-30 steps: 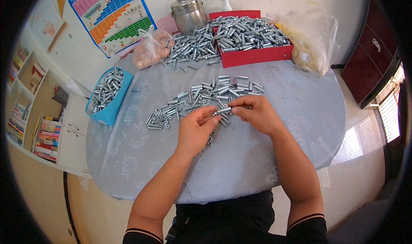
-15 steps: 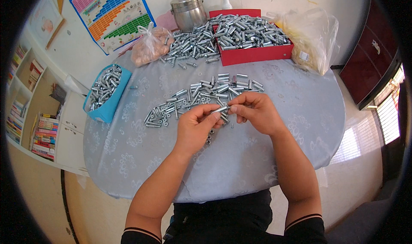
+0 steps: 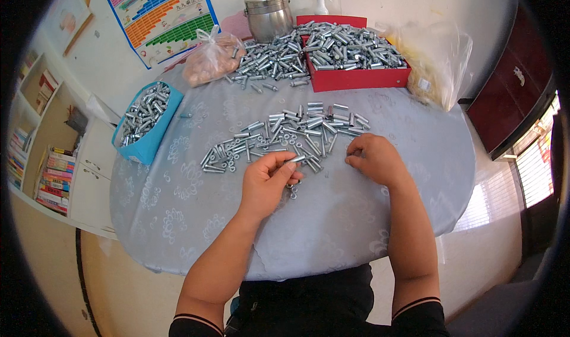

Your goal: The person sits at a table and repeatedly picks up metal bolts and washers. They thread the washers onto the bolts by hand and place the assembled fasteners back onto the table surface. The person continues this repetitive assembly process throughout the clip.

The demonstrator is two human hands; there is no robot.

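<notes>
Between the thumb and fingers of my left hand [image 3: 265, 183] is a short, silvery metal sleeve [image 3: 297, 158]. Just below those fingers, a few hex nuts [image 3: 293, 190] lie on the cloth. My right hand [image 3: 377, 159] is apart from it, at the right end of the loose pile; its fingers are curled and pinched together, and whatever they may hold is hidden. In front of both hands spreads a loose pile of metal sleeves, bolts and nuts [image 3: 312, 123].
A grey patterned cloth [image 3: 196, 218] covers the round table. At the back stand a red box [image 3: 362, 80] heaped with bolts, a steel pot [image 3: 268, 16], a tied bag [image 3: 211, 61] and a clear plastic bag [image 3: 439, 70]. A blue bin [image 3: 155, 136] of bolts stands at left.
My right hand has let go of the metal sleeve and moved right, away from my left hand. My left hand keeps the sleeve, almost in the same place. The view has shifted slightly.
</notes>
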